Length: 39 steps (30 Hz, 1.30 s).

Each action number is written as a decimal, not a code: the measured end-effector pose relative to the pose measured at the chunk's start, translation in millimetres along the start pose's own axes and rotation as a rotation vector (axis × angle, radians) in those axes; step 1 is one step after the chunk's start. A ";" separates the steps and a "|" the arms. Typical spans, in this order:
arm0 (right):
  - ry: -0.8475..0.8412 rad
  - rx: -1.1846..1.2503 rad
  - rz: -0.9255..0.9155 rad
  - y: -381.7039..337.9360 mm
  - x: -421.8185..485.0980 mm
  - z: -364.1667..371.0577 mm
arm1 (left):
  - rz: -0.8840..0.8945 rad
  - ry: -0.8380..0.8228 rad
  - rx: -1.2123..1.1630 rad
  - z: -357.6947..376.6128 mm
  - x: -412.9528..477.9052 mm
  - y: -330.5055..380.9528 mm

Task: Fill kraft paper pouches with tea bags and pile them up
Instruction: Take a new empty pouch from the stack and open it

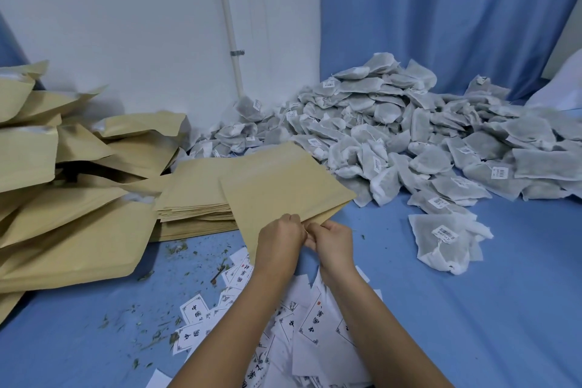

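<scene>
Kraft-brown flat paper pouch (pixel 283 186) is held up tilted over the blue cloth surface (pixel 472 309), just in front of the stack of flat kraft pouches (pixel 195 192) and overlapping its right side. Both hands grip its near edge, side by side and touching. Left hand (pixel 278 241): fingers (pixel 296 219) curled tight, pinching the pouch edge. Right hand (pixel 333 242): fingers (pixel 318 227) curled too, pinching the same edge just right of the left hand. Cannot tell if the pouch mouth is parted; hands hide it. Nothing visible inside the pouch.

Big heap of grey-white mesh tea bags with small barcode tags (pixel 409 135) sits behind and right of the pouch, against the blue curtain (pixel 441 9). A few loose grey-white tea bags (pixel 447 239) lie apart from the heap, right of the hands. Messy pile of bulging kraft pouches (pixel 63 198) on the left, touching the flat stack. White printed paper cards with black characters (pixel 315 324) are scattered under the forearms. Green-brown tea leaf crumbs (pixel 151 324) are scattered left of the cards. White wall (pixel 126 9) with a white pipe (pixel 228 25) behind.
</scene>
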State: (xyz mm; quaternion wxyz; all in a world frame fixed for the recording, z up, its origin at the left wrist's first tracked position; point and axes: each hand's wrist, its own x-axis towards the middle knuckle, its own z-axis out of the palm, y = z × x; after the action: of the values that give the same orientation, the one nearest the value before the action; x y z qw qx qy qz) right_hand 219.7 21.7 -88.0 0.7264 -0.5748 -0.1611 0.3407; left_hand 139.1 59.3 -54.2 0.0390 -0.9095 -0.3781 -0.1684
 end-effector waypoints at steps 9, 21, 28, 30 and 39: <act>-0.022 0.057 0.050 -0.5 -2.9 4.1 | -0.102 -0.009 -0.163 8.9 6.9 -8.5; 0.323 -0.489 -0.412 -8.0 -0.4 -2.6 | -0.084 0.150 -0.085 4.2 12.3 -19.5; 0.240 -1.077 -1.036 -21.9 -9.9 13.5 | -0.071 0.194 -0.173 -10.5 10.4 -9.9; 0.205 -1.332 -0.965 -21.8 -8.6 20.0 | -0.047 0.174 -0.148 -11.3 10.5 -10.1; -0.444 -1.129 -0.369 -55.9 12.5 30.1 | 0.149 0.133 -0.234 -18.5 9.7 -14.4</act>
State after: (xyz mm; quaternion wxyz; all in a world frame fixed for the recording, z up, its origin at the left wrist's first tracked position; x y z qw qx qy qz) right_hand 227.2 46.0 -28.5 0.3073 -0.7477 -0.5594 0.1834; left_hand 130.3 72.4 -34.4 -0.0299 -0.9201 -0.2842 -0.2679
